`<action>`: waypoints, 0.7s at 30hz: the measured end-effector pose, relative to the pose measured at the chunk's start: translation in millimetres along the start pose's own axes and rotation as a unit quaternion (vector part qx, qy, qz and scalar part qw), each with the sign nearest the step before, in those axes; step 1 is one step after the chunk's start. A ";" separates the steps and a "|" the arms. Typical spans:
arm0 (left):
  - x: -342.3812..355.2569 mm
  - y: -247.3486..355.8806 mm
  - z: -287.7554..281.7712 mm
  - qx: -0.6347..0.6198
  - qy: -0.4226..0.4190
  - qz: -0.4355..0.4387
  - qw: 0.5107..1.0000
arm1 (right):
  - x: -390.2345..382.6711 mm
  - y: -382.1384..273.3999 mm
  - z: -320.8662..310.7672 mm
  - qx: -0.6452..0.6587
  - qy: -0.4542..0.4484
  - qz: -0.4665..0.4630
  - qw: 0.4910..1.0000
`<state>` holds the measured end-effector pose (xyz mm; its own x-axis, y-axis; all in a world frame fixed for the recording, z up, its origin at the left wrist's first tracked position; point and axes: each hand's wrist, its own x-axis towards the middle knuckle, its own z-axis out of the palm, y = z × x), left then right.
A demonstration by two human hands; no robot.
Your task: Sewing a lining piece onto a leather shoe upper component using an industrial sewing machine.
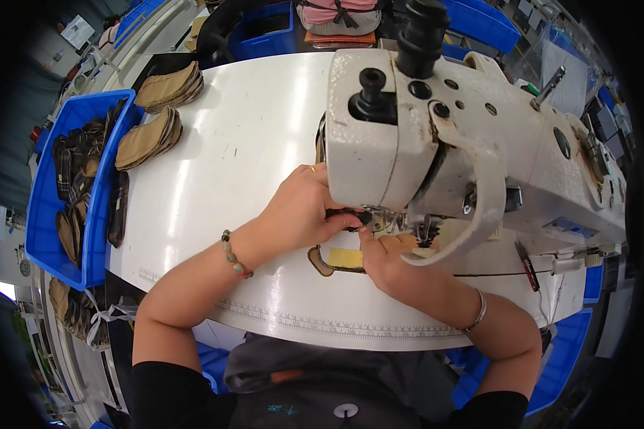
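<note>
A white sewing machine (368, 161) stands over the table, its presser foot (388, 219) close to my fingertips. My left hand (304, 207) is closed, with thumb and fingers pinching a dark fabric piece (332, 213) just left of the foot. Some of its fingers are hidden behind the machine head. My right hand (390, 261) is bent in at the foot from the right, its fingertips closed on the same work; a curved white lever partly covers them. Below the hands shows a tan-edged part (320, 262) of the work, next to a yellow patch (345, 257).
Two stacks of tan fabric pieces (149, 139) lie at the table's left, beside a blue bin (96, 247) of dark plaid pieces. A red-and-black tool (528, 267) lies on the right. A ruler scale (322, 327) runs along the near edge. More blue bins stand around the table.
</note>
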<state>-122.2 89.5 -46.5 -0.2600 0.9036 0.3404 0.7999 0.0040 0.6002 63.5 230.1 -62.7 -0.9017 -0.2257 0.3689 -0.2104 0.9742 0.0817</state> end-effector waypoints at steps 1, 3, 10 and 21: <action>1.7 -1.9 1.0 0.023 0.011 0.001 1.000 | -0.5 0.6 0.3 0.008 -0.017 0.010 1.000; 5.3 -2.4 1.0 -0.038 0.013 -0.017 0.999 | -1.9 -0.8 6.5 0.101 -0.023 0.065 0.993; 12.3 -6.6 -15.1 -0.135 -0.085 -0.054 0.986 | 3.8 -1.1 -5.2 0.085 -0.003 0.059 0.995; 12.3 9.0 -15.0 -0.111 -0.072 -0.063 0.989 | 3.1 15.8 13.7 0.081 0.126 0.057 0.987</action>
<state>-126.3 94.2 -26.1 -0.2578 0.9534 0.1566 0.6232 0.0403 0.7810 52.2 244.7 -72.9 -0.8045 -0.0869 0.5876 -0.1894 0.9751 -0.1151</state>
